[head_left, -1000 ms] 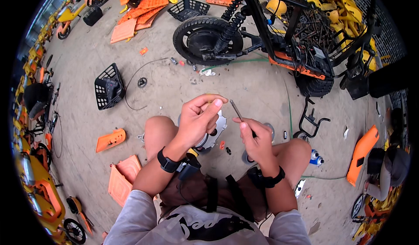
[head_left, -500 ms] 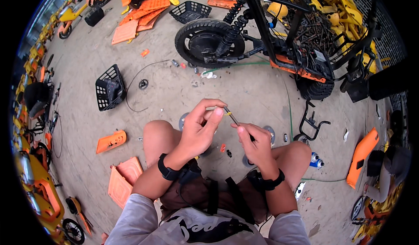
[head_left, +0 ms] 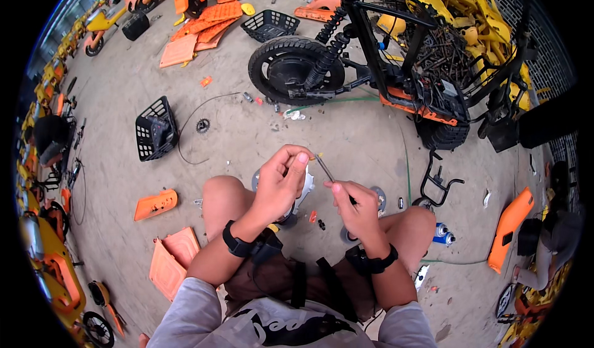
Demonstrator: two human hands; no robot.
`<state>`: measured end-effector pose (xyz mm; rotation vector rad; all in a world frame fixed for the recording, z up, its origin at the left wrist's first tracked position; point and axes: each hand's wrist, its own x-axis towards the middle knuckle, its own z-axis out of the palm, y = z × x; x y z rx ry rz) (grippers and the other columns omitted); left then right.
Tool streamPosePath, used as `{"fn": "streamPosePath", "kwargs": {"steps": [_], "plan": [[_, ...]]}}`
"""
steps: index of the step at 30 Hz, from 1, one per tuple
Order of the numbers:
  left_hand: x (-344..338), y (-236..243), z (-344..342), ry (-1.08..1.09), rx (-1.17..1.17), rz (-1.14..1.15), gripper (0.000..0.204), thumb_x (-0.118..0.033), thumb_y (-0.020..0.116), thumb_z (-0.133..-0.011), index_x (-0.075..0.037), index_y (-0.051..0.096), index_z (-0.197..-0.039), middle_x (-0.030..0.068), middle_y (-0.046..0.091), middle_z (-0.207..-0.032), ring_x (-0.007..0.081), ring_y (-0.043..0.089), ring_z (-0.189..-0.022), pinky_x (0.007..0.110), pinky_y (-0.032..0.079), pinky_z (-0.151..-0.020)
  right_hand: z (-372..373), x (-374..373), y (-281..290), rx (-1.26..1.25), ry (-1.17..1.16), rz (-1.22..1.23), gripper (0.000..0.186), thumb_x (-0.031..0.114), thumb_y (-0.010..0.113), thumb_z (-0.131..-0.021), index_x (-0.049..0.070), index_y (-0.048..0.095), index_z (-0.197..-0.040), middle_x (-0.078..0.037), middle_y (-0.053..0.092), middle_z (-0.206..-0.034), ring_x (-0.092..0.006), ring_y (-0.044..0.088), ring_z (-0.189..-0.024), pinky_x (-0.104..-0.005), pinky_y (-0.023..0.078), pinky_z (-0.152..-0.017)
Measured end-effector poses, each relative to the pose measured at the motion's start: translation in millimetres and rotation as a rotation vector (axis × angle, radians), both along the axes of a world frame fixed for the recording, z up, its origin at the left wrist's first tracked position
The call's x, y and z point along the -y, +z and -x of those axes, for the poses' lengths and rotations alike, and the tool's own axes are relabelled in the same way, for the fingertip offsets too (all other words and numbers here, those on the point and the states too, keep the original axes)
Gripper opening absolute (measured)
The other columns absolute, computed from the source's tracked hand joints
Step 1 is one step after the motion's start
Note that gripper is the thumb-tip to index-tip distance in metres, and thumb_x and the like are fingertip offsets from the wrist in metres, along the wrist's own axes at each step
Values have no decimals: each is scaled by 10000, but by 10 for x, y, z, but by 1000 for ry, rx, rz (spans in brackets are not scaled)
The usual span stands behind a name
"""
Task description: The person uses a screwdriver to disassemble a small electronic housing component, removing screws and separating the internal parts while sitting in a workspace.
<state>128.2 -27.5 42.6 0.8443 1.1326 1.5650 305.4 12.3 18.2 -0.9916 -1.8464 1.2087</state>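
Note:
My left hand (head_left: 281,184) is raised in front of me, thumb and forefinger pinched on a tiny yellowish piece that is too small to make out. From my right hand (head_left: 357,207) a slim grey metal tool (head_left: 325,169) points up toward those fingertips. My right fingers are closed round its lower end, where a bit of black shows, and its kind is unclear. The tool's tip is at or very close to my left fingertips. Below my left hand a pale, shiny piece (head_left: 305,189) shows in part. Small red (head_left: 313,216) and black bits (head_left: 321,225) lie between my knees.
Ahead stands a stripped scooter frame (head_left: 383,69) with its rear wheel (head_left: 288,69). Black baskets (head_left: 156,130), orange panels (head_left: 510,229), a bent black bracket (head_left: 440,184) and blue cans (head_left: 443,233) lie around me. Yellow parts (head_left: 473,13) are piled behind the frame. A person (head_left: 547,255) is at the right edge.
Both hands have shifted slightly. The yellow bit seen along the tool is now at my left fingertips. A pale piece has come into view below my left hand.

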Motion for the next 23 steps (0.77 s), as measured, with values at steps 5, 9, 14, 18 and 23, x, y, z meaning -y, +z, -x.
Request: {"fn": "streamPosePath", "kwargs": {"steps": [5, 9, 14, 18, 23], "plan": [[-18, -99, 37, 57, -239, 8, 230, -221, 534, -1013, -2, 604, -1034, -75, 400, -566, 10, 300, -484, 216, 229, -446, -13, -15, -62, -15, 8, -54, 247, 177, 558, -980, -3, 727, -983, -38, 587, -628, -73, 508, -493, -230, 402, -472], [8, 6, 14, 56, -314, 7, 237, -205, 528, -1015, 7, 625, -1058, -79, 393, -563, 8, 300, -488, 215, 231, -456, -33, -13, -57, -14, 22, -46, 245, 174, 559, -980, -4, 727, -981, -43, 592, -643, -71, 511, -496, -230, 400, -471], [54, 30, 29, 35, -244, 78, 237, -205, 506, -1019, -28, 659, -1055, -92, 395, -612, 2, 323, -562, 209, 263, -501, -44, -20, -83, 17, 23, -76, 242, 171, 564, -978, -8, 726, -978, -51, 599, -668, -72, 517, -496, -226, 398, -470], [60, 13, 17, -24, -166, -10, 243, -221, 436, -1046, -28, 566, -1118, -67, 363, -594, 29, 305, -526, 220, 268, -491, -39, -18, -89, 21, 25, -96, 240, 172, 570, -975, -8, 728, -971, -54, 602, -667, -75, 520, -493, -226, 397, -467], [74, -28, 56, -148, -228, 13, 259, -241, 419, -1052, -38, 494, -1194, -43, 378, -598, 31, 332, -535, 224, 291, -500, -42, -22, -110, 45, 38, -102, 218, 168, 587, -966, 7, 733, -981, -55, 610, -677, -80, 521, -487, -227, 400, -465]]}}
